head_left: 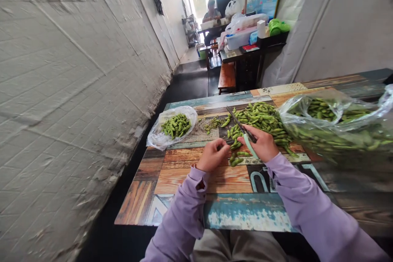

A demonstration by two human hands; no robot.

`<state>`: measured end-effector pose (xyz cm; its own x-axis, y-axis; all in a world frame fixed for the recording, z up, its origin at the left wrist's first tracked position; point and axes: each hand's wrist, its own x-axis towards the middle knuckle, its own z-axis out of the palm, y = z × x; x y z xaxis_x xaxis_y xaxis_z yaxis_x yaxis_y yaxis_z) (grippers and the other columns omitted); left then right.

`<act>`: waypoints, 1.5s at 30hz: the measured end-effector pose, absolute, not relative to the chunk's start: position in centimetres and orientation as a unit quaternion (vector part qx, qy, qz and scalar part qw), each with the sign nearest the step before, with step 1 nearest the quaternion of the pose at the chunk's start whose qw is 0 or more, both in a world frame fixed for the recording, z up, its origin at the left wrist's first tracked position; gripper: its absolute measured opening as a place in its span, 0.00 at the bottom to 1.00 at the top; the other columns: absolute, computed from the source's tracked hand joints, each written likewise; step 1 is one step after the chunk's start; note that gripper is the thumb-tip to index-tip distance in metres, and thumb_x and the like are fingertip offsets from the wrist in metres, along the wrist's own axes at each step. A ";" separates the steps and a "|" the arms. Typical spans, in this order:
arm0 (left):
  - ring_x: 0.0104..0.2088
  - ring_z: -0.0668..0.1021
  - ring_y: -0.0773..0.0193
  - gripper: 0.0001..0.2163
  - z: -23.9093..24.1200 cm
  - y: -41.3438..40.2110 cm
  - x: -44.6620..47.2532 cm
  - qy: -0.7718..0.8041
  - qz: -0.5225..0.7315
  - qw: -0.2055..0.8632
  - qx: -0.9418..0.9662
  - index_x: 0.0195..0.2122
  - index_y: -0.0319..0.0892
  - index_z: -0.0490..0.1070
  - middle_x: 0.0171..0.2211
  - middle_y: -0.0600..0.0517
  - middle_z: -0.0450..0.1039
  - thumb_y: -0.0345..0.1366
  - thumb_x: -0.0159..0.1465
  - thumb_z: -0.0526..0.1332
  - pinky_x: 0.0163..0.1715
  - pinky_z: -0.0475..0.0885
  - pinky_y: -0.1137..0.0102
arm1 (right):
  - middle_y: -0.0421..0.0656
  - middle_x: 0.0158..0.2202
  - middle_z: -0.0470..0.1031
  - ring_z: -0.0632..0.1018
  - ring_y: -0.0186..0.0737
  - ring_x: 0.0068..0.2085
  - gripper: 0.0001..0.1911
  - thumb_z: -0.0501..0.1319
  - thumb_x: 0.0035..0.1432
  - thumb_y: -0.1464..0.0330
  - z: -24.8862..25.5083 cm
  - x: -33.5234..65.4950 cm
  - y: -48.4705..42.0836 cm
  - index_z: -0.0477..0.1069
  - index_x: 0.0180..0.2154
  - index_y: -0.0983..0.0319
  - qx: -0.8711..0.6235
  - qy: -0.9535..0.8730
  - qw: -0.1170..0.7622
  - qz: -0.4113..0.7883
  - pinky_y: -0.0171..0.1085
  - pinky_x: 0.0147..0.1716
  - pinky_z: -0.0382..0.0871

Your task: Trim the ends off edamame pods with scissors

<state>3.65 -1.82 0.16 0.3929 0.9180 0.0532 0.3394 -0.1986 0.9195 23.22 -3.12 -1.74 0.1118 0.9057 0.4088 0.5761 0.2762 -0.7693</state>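
My right hand (261, 144) is closed around scissors (248, 139) with a pale green handle, their blades pointing away to the upper left over the pods. My left hand (213, 154) sits beside it with thumb and fingers curled together; whatever is between them, if anything, is hidden. Beyond and under the scissors spreads a loose pile of green edamame pods (260, 116). A few pods (236, 159) lie close to my left hand. Small green trimmings (213, 123) are scattered left of the pile. Farther left, more pods (176, 125) rest in a clear plastic bag (156, 133).
A large clear bag (346, 131) full of pods stands on the right of the patchwork-patterned table (184, 172). A white wall (61, 110) runs along the left. Farther back are a wooden bench (227, 75), a cluttered table (229, 55) and a seated person (211, 12).
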 end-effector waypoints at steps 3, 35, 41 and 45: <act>0.28 0.69 0.66 0.06 -0.1 -2.4 4.0 0.450 0.216 0.288 0.817 0.26 0.40 0.69 0.25 0.53 0.67 0.37 0.56 0.60 0.30 0.61 0.71 | 0.47 0.45 0.78 0.79 0.46 0.43 0.24 0.63 0.51 0.57 -1.6 23.1 -3.1 0.72 0.48 0.60 -0.573 -0.646 0.473 0.172 0.42 0.46 0.73; 0.23 0.68 0.73 0.13 0.4 -1.6 2.9 0.408 0.523 0.555 0.502 0.36 0.39 0.74 0.27 0.54 0.71 0.41 0.51 0.67 0.23 0.62 0.76 | 0.45 0.43 0.73 0.75 0.40 0.39 0.28 0.63 0.51 0.60 -1.8 22.1 -4.1 0.65 0.54 0.58 -0.451 -0.794 0.377 0.157 0.41 0.42 0.71; 0.26 0.70 0.69 0.12 0.2 -1.6 2.9 0.435 0.506 0.518 0.535 0.35 0.39 0.75 0.27 0.51 0.72 0.40 0.52 0.66 0.24 0.64 0.76 | 0.46 0.43 0.73 0.75 0.43 0.41 0.29 0.64 0.50 0.59 -1.8 22.3 -4.0 0.66 0.54 0.57 -0.462 -0.792 0.369 0.155 0.41 0.42 0.71; 0.27 0.70 0.68 0.12 0.1 -1.6 2.9 0.442 0.502 0.503 0.548 0.34 0.39 0.75 0.27 0.52 0.72 0.40 0.53 0.65 0.25 0.64 0.75 | 0.45 0.43 0.73 0.75 0.40 0.38 0.28 0.64 0.50 0.59 -1.8 22.3 -4.1 0.66 0.54 0.57 -0.467 -0.791 0.362 0.158 0.39 0.41 0.71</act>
